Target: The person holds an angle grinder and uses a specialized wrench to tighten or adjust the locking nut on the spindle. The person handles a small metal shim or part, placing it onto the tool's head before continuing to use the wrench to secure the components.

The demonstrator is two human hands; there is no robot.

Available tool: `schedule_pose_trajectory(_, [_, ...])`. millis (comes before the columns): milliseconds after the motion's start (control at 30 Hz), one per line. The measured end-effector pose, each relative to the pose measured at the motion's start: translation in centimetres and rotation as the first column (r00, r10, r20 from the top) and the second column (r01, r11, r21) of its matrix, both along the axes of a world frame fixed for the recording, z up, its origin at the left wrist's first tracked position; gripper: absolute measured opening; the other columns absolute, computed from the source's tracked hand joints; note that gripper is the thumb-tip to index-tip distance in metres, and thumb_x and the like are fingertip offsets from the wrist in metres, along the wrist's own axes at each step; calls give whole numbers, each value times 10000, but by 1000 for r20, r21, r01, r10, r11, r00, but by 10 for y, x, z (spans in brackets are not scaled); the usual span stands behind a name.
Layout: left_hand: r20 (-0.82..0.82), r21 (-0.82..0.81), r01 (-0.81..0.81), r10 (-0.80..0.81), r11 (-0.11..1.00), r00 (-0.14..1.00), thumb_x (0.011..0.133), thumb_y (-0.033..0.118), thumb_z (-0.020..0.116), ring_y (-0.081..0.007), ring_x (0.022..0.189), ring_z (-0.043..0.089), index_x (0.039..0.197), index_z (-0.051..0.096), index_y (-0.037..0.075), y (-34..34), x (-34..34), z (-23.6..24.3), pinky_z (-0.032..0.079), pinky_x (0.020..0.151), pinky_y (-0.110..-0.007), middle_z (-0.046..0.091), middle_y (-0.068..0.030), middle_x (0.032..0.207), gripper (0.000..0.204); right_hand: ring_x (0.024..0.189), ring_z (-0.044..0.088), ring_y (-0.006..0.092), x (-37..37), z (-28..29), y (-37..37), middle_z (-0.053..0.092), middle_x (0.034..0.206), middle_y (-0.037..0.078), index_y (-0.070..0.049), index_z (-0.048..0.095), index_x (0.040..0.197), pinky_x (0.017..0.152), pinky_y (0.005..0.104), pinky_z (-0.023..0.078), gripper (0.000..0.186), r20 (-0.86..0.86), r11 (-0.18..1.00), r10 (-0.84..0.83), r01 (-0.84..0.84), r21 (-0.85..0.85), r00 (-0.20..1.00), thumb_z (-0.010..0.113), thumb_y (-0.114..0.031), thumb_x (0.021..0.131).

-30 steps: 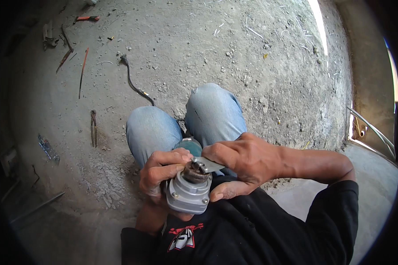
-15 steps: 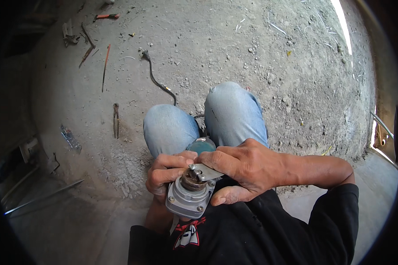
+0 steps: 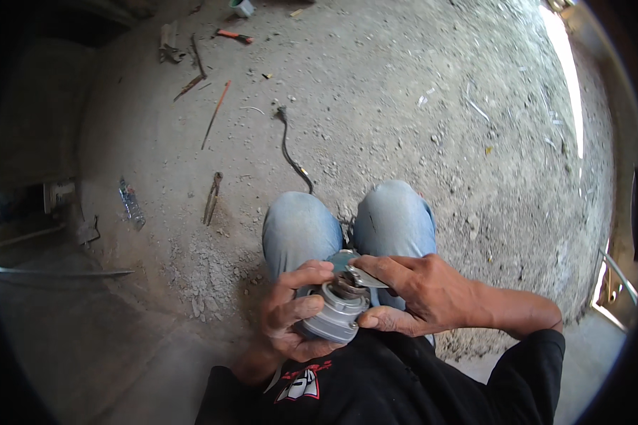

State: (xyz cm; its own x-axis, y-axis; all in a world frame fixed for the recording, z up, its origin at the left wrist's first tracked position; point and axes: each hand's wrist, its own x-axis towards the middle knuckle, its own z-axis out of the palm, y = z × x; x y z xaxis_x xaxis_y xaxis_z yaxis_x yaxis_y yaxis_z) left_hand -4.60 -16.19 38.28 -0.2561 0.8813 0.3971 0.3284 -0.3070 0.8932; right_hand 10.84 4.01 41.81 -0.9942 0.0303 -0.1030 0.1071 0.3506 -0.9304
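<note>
An angle grinder with a silver gear housing [image 3: 337, 326] and a teal body [image 3: 340, 259] is held over my lap, its dark round spindle flange [image 3: 349, 289] facing up. My left hand [image 3: 296, 313] wraps round the housing's left side, fingertips beside the flange. My right hand [image 3: 418, 294] grips a flat metal spanner [image 3: 370, 279] laid on top of the flange, with my thumb low against the housing's right side.
Pliers [image 3: 213, 197], a black plugged cord [image 3: 287, 142], a plastic bottle [image 3: 131, 203], an orange-handled tool [image 3: 234, 35], a thin orange rod [image 3: 216, 115] and rusty scrap [image 3: 190, 86] lie on the rubble-strewn concrete floor [image 3: 418, 99]. A long metal bar [image 3: 64, 271] lies at left.
The grinder and both hands sit lower and further right in view as the camera view shifts. My left fingers have wrapped further round the housing. The spanner stays on the flange.
</note>
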Motion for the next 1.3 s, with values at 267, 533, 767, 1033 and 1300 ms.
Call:
schedule_pose_trajectory(267, [197, 18, 110, -111, 994, 974, 789, 181, 831, -419, 1166, 572, 1433, 414, 214, 3, -5, -10, 537, 889, -518, 457, -256, 1323, 768, 608, 694, 324, -5, -4, -3, 680, 911, 249, 81, 494, 1290, 552, 385, 567, 918, -50, 1000, -25, 25, -6, 998, 796, -586, 735])
schedule_pose_trajectory(533, [289, 9, 62, -62, 998, 955, 708, 175, 888, -375, 1109, 623, 1383, 546, 148, 15, -16, -2, 520, 912, -429, 572, -263, 1219, 757, 606, 700, 257, -12, -6, 2, 685, 888, 230, 83, 491, 1295, 537, 329, 559, 911, -31, 997, -48, 46, -60, 998, 867, -494, 700])
schedule_pose_trajectory(767, [341, -38, 107, -88, 994, 936, 731, 163, 870, -309, 1104, 597, 1459, 485, 157, 33, -27, 0, 487, 914, -382, 553, -236, 1255, 824, 548, 640, 184, -16, -18, 15, 634, 720, 170, 111, 500, 1252, 481, 285, 467, 891, -26, 994, -97, 96, -47, 995, 888, -463, 692])
schedule_pose_trajectory(1033, [307, 2, 36, -35, 999, 951, 766, 168, 837, -281, 1106, 592, 1469, 474, 141, 46, -16, 31, 471, 933, -359, 557, -210, 1255, 792, 523, 562, 107, -21, 21, 37, 553, 585, 72, 101, 527, 1197, 457, 272, 422, 792, 45, 997, -20, 23, -68, 999, 882, -425, 723])
schedule_pose_trajectory(1300, [240, -89, -87, 106, 992, 965, 740, 141, 844, -246, 1094, 597, 1453, 486, 87, 48, 9, 72, 458, 945, -340, 596, -159, 1226, 800, 531, 570, 145, -9, 45, 45, 584, 609, 87, 79, 547, 1108, 493, 305, 445, 729, 36, 995, -11, 15, -95, 999, 856, -469, 739])
